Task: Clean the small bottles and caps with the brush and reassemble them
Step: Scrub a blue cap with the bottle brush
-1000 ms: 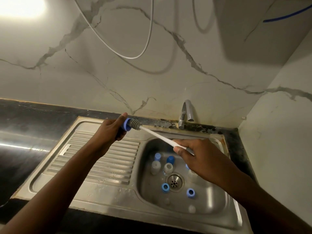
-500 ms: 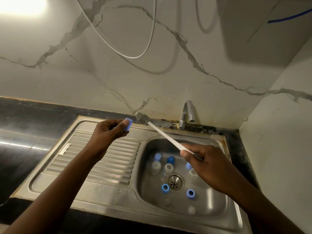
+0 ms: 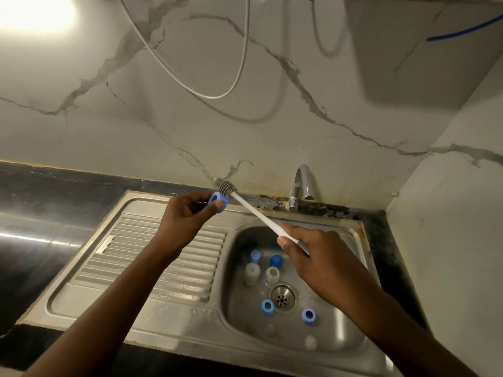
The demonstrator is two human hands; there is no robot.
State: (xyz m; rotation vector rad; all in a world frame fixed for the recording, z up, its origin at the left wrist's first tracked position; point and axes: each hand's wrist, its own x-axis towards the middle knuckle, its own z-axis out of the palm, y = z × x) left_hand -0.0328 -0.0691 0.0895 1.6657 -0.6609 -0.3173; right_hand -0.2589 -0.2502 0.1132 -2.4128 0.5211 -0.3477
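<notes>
My left hand (image 3: pixel 187 221) pinches a blue cap (image 3: pixel 217 202) above the drainboard, its open side turned up and to the left. My right hand (image 3: pixel 313 254) grips the white handle of a bottle brush (image 3: pixel 255 213); its grey bristle head (image 3: pixel 225 186) sits just behind the cap, outside it. Down in the sink bowl (image 3: pixel 340 330) lie small clear bottles (image 3: pixel 251 272) (image 3: pixel 271 275) and several blue caps (image 3: pixel 267 307) (image 3: pixel 309 316) (image 3: pixel 275 261) around the drain (image 3: pixel 282 298).
A chrome tap (image 3: pixel 300 186) stands behind the bowl. The ribbed steel drainboard (image 3: pixel 152 262) lies to the left, with dark countertop (image 3: pixel 40 240) beyond it. Marble walls close the back and right side. A grey hose (image 3: pixel 217 95) hangs on the wall above.
The brush head has come out of the blue cap and moved up and behind it. My left hand has turned the cap so its opening shows.
</notes>
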